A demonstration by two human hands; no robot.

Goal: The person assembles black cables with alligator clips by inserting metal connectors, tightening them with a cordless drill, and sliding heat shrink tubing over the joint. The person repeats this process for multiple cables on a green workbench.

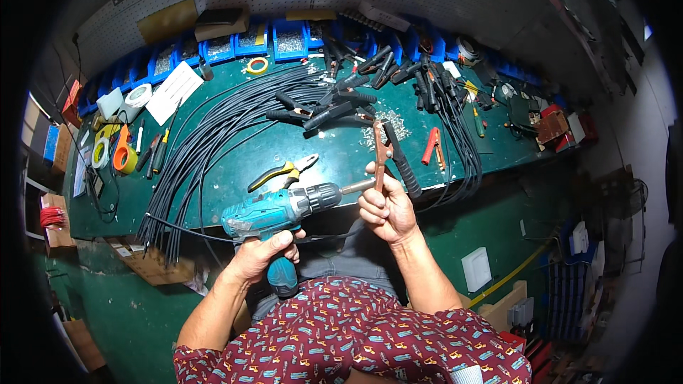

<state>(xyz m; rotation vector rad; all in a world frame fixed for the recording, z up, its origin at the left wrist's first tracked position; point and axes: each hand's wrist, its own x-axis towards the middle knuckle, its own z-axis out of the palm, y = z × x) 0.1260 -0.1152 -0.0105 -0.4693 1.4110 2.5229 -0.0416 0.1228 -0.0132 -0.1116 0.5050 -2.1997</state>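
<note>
My left hand (pixel 269 250) is wrapped round the grip of a teal cordless drill (pixel 260 213), whose nose points right. A metal socket bit (pixel 357 187) reaches from its black chuck to the clamp in my right hand (pixel 390 212). That hand grips a copper-coloured welding clamp (pixel 381 156), held upright, with one black handle (pixel 404 163) angled down beside it. Whether the bit touches a screw is hidden by my fingers. Behind the drill, yellow-and-black pliers (pixel 284 172) lie on the green bench, jaws apart.
A thick bundle of black cables (pixel 213 128) curves over the bench (pixel 242 156), with black-handled clamps (pixel 327 114) at its end. Small metal parts (pixel 388 128) lie scattered nearby. A red-handled clamp (pixel 431 148) rests at the right. Blue bins (pixel 289 37) line the back.
</note>
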